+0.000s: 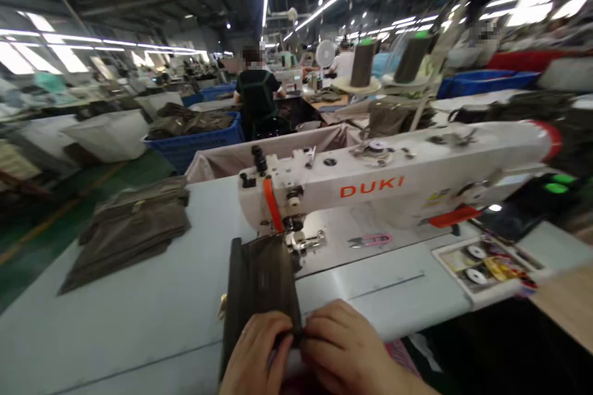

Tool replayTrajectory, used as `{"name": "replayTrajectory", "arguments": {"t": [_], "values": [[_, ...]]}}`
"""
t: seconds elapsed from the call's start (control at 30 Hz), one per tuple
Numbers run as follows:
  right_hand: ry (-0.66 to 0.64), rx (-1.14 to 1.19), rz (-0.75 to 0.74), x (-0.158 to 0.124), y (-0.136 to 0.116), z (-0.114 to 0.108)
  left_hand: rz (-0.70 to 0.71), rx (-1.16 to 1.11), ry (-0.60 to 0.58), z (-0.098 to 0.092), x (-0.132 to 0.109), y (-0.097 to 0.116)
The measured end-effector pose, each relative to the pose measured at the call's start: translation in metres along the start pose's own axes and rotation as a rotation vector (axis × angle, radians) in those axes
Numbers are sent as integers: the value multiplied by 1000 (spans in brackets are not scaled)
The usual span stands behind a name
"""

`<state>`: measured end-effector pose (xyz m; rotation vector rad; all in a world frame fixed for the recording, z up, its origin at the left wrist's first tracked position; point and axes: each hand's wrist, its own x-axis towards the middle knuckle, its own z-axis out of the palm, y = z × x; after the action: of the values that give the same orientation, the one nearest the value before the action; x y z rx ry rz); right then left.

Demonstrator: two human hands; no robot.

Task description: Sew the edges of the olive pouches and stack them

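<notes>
A dark olive-brown fabric piece (263,278) lies on the pale sewing table, its far end by the presser foot of the white sewing machine (319,182). My left hand (259,349) pinches the near right part of this fabric, thumb and fingers drawn together. Right beside it, my right hand (340,342) has its fingers closed on the same near corner. The two hands almost touch. A small gold-coloured metal part (223,307) shows at the fabric's left edge. What lies under my fingers is hidden.
Folded olive-brown fabric pieces (132,222) lie stacked on the table's left. Pink-handled thread snips (369,240) rest on the machine bed. A tray (484,268) with bobbins sits at the right. Behind the machine are a cloth-lined bin (222,157), a blue crate (199,142) and a seated person (257,92).
</notes>
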<state>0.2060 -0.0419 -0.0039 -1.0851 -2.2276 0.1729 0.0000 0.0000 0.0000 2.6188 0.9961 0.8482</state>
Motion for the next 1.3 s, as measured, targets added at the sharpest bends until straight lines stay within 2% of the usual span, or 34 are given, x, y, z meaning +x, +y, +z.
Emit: {"name": "replayTrajectory", "arguments": {"t": [0.1, 0.27, 0.37, 0.5, 0.63, 0.73, 0.83, 0.9, 1.0, 1.13, 1.3], "values": [[54, 97, 37, -7, -1, 1, -75, -82, -116, -8, 5, 11], [42, 114, 41, -6, -7, -10, -67, -57, -152, -11, 10, 24], [19, 114, 92, 0, -9, -9, -98, -14, -98, -14, 6, 24], [29, 67, 120, 3, -9, -5, -24, 127, -3, -32, 11, 21], [89, 5, 65, 1, -6, 1, 68, 228, -22, -48, 21, 15], [155, -43, 16, 1, -2, 5, 187, 264, -94, -40, 22, 9], [207, -58, -5, 0, 1, 10, 220, 327, -171, -23, 16, 4], [256, -77, -27, -2, 3, 13, 243, 336, -160, -13, 10, 3], [284, -89, -53, -3, 6, 17, 279, 259, -73, -5, 5, 3], [262, -75, -36, 0, 8, 17, 244, 188, -43, -6, 12, 3], [190, -66, -23, 6, 6, 6, 162, 80, -123, -18, 28, 4]]}}
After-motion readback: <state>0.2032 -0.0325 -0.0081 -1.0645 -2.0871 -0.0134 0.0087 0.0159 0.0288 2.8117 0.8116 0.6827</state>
